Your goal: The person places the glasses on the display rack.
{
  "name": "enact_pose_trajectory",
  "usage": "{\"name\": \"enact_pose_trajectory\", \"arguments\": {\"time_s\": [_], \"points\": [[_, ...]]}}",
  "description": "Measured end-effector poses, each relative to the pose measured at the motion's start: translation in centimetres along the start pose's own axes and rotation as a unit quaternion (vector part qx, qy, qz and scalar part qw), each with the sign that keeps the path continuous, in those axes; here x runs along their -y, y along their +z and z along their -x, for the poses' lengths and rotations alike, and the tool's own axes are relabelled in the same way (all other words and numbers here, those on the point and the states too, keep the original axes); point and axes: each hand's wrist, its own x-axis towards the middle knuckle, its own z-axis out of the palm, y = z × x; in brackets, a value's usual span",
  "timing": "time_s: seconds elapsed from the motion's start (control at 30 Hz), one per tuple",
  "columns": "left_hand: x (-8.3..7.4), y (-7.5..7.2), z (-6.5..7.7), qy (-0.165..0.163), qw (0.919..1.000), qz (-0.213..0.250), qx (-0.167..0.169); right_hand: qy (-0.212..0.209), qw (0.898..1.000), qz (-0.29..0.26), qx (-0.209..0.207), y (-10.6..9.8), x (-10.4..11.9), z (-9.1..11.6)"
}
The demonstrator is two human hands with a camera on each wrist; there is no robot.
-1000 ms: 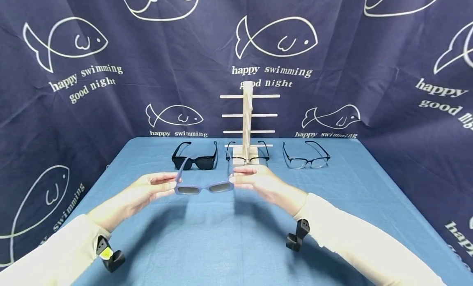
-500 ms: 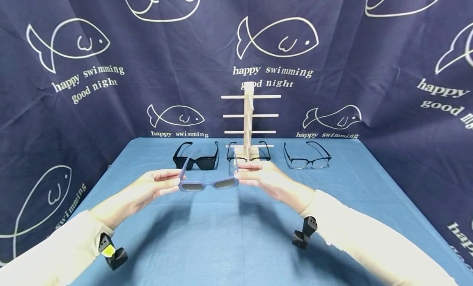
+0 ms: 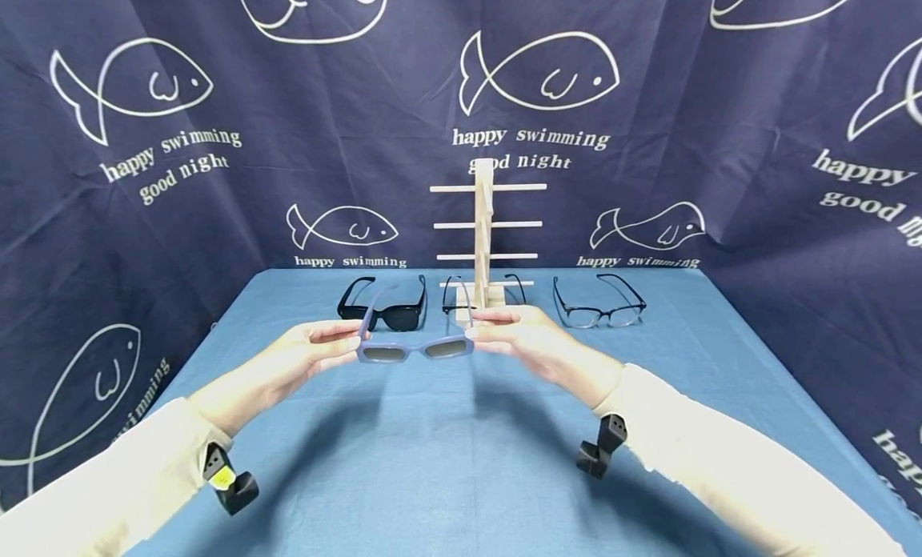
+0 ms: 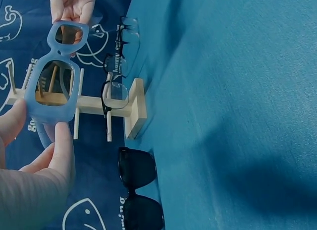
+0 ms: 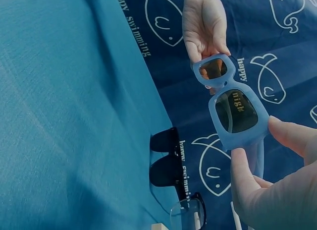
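Observation:
A pair of blue-framed sunglasses [image 3: 415, 349] with dark lenses hangs above the table, temples unfolded and pointing away toward the back. My left hand [image 3: 306, 355] pinches the frame's left end between thumb and fingers. At the right end, my right hand [image 3: 536, 342] does the same. Both wrist views show the sunglasses [image 4: 53, 88] held from their two ends. Behind them stands a wooden glasses rack [image 3: 484, 229] with several crossbars. Part of its base is hidden by the right hand in the head view.
Black sunglasses [image 3: 401, 318] lie at the back left of the blue table [image 3: 432, 461]. Black-rimmed glasses [image 3: 520, 289] are at the rack's base, partly hidden. Another pair of clear glasses [image 3: 603, 317] lies to the right. A dark fish-print cloth [image 3: 403, 141] hangs behind.
Both hands have carried the blue sunglasses slightly to the right, up and farther back in the head view. They now overlap the black sunglasses more. The other glasses have stayed put.

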Motion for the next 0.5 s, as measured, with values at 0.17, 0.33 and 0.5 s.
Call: {"name": "enact_pose_trajectory", "arguments": {"time_s": [0.17,0.33,0.5], "points": [[-0.34,0.15,-0.22,-0.004,1.0000,-0.005,-0.002,-0.005,1.000,0.003,0.004,-0.37,0.35,0.13],[-0.58,0.34,-0.23,0.000,1.0000,-0.009,0.002,-0.010,1.000,0.006,0.007,-0.55,0.55,0.25],[-0.71,0.49,-0.38,0.006,0.9999,-0.012,0.003,-0.011,1.000,0.008,0.004,-0.65,0.56,0.50]]}}
